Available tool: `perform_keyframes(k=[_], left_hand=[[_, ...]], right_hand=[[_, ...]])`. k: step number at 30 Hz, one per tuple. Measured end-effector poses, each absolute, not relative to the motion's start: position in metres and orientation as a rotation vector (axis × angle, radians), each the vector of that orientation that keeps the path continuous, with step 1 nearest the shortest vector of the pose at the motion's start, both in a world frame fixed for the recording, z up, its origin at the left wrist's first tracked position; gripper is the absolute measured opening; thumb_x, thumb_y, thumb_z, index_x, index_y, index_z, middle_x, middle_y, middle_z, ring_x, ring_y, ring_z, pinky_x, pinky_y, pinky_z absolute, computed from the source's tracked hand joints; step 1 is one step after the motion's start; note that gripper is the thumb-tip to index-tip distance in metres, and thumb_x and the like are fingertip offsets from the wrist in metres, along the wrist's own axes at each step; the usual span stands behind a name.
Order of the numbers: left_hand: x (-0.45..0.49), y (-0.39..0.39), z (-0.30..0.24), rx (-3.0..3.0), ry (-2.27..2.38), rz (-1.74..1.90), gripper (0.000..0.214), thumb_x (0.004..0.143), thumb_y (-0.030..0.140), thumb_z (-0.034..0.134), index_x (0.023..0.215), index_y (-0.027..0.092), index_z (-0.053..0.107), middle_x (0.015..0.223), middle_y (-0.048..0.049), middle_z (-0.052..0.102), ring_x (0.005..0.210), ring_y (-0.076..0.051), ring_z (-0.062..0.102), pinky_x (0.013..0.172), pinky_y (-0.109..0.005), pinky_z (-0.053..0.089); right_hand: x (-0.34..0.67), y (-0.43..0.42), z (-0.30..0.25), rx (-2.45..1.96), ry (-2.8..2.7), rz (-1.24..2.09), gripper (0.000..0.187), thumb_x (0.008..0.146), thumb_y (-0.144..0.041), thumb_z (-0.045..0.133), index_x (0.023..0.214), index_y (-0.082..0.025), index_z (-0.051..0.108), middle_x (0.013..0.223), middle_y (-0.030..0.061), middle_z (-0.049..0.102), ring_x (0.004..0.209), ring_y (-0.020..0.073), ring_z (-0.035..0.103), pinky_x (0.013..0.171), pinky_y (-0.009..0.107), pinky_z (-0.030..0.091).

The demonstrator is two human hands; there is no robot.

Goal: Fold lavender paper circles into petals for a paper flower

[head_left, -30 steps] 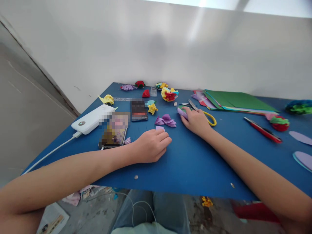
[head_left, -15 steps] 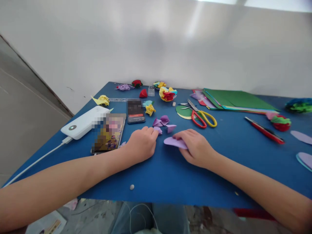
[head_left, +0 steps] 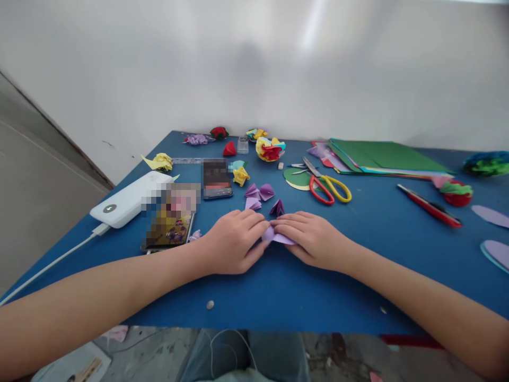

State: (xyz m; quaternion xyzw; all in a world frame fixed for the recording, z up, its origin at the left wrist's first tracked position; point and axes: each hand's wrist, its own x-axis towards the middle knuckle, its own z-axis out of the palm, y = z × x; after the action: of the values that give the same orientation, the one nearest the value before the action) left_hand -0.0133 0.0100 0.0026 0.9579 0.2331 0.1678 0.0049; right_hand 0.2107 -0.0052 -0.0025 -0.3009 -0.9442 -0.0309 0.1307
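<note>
A light purple paper piece [head_left: 278, 237] lies on the blue table [head_left: 302, 286], held between both my hands. My left hand [head_left: 234, 241] pinches its left edge with curled fingers. My right hand [head_left: 312, 239] presses on its right side, fingers closed over it. Just beyond the hands sit three small folded purple paper pieces [head_left: 260, 193]. Most of the held paper is hidden under my fingers.
Red and yellow scissors [head_left: 328, 188] lie on a green paper disc. Two phones [head_left: 170, 220], a white power bank [head_left: 129, 200] with cable, coloured paper flowers [head_left: 270, 149], a stack of coloured sheets [head_left: 382, 158], a red cutter [head_left: 431, 209] and purple cut-outs [head_left: 493, 216] surround the hands.
My right hand carried the purple paper from near the scissors back toward me. My left hand moved right to meet it, and both now grip the paper.
</note>
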Motion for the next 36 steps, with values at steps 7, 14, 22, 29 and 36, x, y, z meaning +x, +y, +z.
perform_keyframes(k=[7,14,22,29,36], left_hand=[[-0.014,0.008,0.0,3.187,0.653,0.46,0.026,0.09,0.019,0.032,0.098,0.013,0.057,0.092,-0.0093,0.061,0.09,-0.02,0.055,0.073,-0.032,0.042],[-0.015,0.007,0.002,3.278,0.85,0.582,0.024,0.086,0.016,0.035,0.082,0.013,0.058,0.077,-0.0077,0.059,0.077,-0.02,0.053,0.064,-0.032,0.038],[-0.012,0.0,0.004,3.041,1.062,0.593,0.014,0.08,0.022,0.04,0.078,0.014,0.053,0.07,-0.0046,0.054,0.068,-0.019,0.05,0.06,-0.031,0.04],[-0.009,-0.006,0.0,3.098,1.082,0.573,0.032,0.088,0.028,0.038,0.111,0.009,0.049,0.087,-0.0094,0.061,0.079,-0.023,0.057,0.065,-0.034,0.047],[-0.015,-0.004,-0.007,3.104,1.012,0.62,0.026,0.083,0.008,0.038,0.103,0.014,0.054,0.086,-0.0053,0.065,0.077,-0.018,0.062,0.061,-0.028,0.049]], right_hand=[[0.209,-0.011,0.006,-0.876,-2.792,-0.073,0.033,0.086,-0.035,0.045,0.11,-0.015,0.056,0.118,0.0101,0.057,0.107,0.0235,0.052,0.09,0.04,0.04],[0.21,-0.013,0.009,-0.869,-2.717,-0.205,0.025,0.089,-0.027,0.039,0.097,-0.012,0.058,0.088,0.0117,0.064,0.085,0.0206,0.057,0.075,0.035,0.042],[0.209,-0.012,0.003,-0.928,-2.65,-0.029,0.02,0.09,-0.02,0.035,0.089,-0.014,0.053,0.075,0.0063,0.058,0.069,0.0157,0.05,0.067,0.029,0.039],[0.21,-0.006,-0.001,-0.993,-2.577,0.131,0.016,0.09,-0.02,0.033,0.084,-0.016,0.047,0.072,0.0037,0.051,0.065,0.0138,0.044,0.061,0.026,0.037],[0.207,-0.015,0.004,-0.814,-2.572,-0.001,0.008,0.086,-0.016,0.041,0.087,-0.016,0.049,0.072,0.0035,0.054,0.064,0.0134,0.044,0.063,0.026,0.036]])
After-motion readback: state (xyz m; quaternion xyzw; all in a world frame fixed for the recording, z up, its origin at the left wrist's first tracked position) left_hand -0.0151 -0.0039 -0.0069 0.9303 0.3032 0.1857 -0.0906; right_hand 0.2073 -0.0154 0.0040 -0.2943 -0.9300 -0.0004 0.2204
